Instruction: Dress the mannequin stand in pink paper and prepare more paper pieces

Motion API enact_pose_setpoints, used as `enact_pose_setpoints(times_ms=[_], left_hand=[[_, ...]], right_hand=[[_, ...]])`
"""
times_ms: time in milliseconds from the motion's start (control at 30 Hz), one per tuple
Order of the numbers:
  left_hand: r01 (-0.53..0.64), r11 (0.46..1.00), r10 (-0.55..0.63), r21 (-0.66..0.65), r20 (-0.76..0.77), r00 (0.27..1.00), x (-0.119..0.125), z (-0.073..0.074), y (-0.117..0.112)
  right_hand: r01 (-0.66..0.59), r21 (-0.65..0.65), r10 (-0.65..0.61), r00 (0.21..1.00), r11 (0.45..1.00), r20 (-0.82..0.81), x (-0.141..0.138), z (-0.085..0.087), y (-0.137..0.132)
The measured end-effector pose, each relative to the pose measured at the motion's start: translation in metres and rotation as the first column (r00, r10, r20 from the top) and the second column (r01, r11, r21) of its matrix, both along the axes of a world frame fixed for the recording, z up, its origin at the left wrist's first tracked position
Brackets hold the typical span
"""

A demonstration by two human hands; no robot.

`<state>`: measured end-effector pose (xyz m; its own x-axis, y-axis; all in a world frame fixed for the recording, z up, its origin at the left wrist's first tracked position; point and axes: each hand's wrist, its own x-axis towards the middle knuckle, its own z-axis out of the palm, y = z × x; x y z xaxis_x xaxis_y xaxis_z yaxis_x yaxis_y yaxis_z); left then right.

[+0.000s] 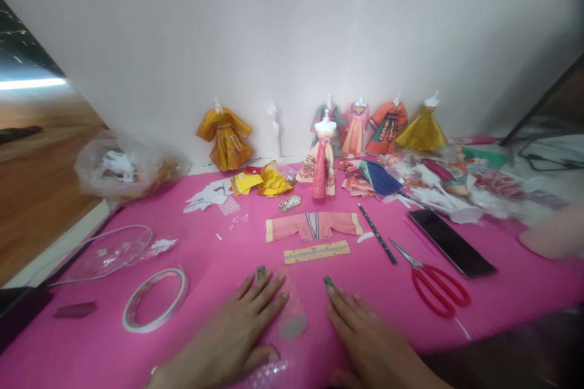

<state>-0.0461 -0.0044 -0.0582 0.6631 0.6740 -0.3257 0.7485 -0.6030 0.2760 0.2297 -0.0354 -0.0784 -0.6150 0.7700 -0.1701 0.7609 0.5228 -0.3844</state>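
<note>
My left hand [237, 328] lies flat on the pink mat [219, 255] with its fingers stretched out, holding nothing. My right hand [365, 340] rests flat beside it, fingers extended, also with nothing in it. Between and under them lies a small clear plastic bag [292, 316]. Just beyond the fingertips lie a yellow patterned paper strip [316, 251] and a small pink paper jacket [314, 225]. A white mannequin in a pink and cream paper dress [321, 165] stands further back.
Red-handled scissors [433, 282], a black phone [449, 242] and a dark pen [376, 233] lie to the right. A roll of clear tape [155, 299] and a clear plastic shell [114, 249] sit left. Several dressed mannequins [387, 124] line the wall. Another person's hand [554, 236] shows at far right.
</note>
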Motion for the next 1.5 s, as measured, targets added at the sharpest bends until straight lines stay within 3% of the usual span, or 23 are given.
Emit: enact_pose_setpoints(times_ms=[233,467,700,867,1067,1300,1400,1500], left_hand=[[-0.041,0.997,0.038,0.067,0.035,0.999,-0.027,-0.005,0.002],[-0.1,0.982,0.093,0.161,0.046,0.995,-0.03,-0.005,-0.003],[-0.088,0.992,0.081,0.092,0.079,0.994,-0.028,-0.007,-0.012],[-0.156,0.983,0.141,0.095,0.148,0.979,-0.032,-0.011,-0.013],[-0.424,0.902,0.42,-0.079,0.382,0.823,-0.033,-0.012,-0.015],[-0.491,0.826,0.561,-0.279,0.503,0.658,-0.024,-0.007,-0.013],[-0.513,0.819,0.561,-0.259,0.55,0.618,-0.028,-0.007,-0.01],[-0.567,0.814,0.522,-0.126,0.585,0.621,-0.034,-0.006,-0.006]], right_hand=[[-0.112,0.028,0.113,0.993,0.993,-0.042,-0.033,-0.018,0.005],[-0.109,0.013,0.11,0.988,0.994,-0.106,-0.063,-0.017,0.011],[-0.168,0.009,0.169,0.983,0.986,-0.071,-0.07,-0.002,0.019],[-0.17,0.111,0.184,0.975,0.979,-0.126,-0.065,-0.008,0.016],[-0.155,0.242,0.218,0.94,0.958,-0.262,-0.063,-0.014,0.014],[-0.227,0.277,0.308,0.904,0.934,-0.296,-0.068,-0.004,0.018],[-0.27,0.279,0.352,0.885,0.921,-0.304,-0.074,0.001,0.021],[-0.262,0.284,0.353,0.872,0.922,-0.34,-0.078,0.001,0.023]])
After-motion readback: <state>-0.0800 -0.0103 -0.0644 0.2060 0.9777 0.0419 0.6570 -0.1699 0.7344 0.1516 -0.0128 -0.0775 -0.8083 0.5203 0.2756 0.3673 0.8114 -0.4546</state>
